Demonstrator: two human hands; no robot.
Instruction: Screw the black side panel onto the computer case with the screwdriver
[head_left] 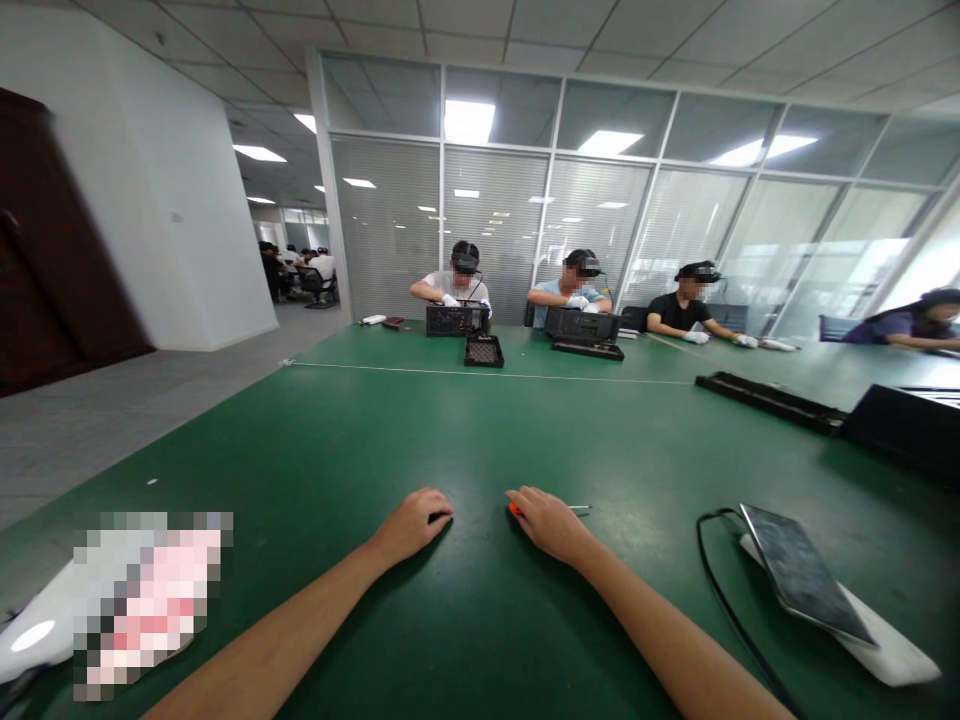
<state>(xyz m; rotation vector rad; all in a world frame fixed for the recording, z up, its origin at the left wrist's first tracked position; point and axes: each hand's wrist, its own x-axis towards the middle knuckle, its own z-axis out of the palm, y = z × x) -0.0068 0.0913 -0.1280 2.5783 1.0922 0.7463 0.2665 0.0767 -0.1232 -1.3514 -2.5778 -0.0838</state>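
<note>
My left hand (412,522) rests on the green table (480,430) with its fingers curled under in a loose fist, and nothing shows in it. My right hand (547,522) lies a little to its right, fingers closed over a small screwdriver (577,510). An orange handle tip peeks out at the left of that hand and a thin metal shaft sticks out to the right.
A phone (799,572) lies on a white block (892,655) with a black cable (720,590) at the right. A blurred white item (45,620) sits at the left. Black cases (904,425) and a tray (484,350) stand farther off, where several people work.
</note>
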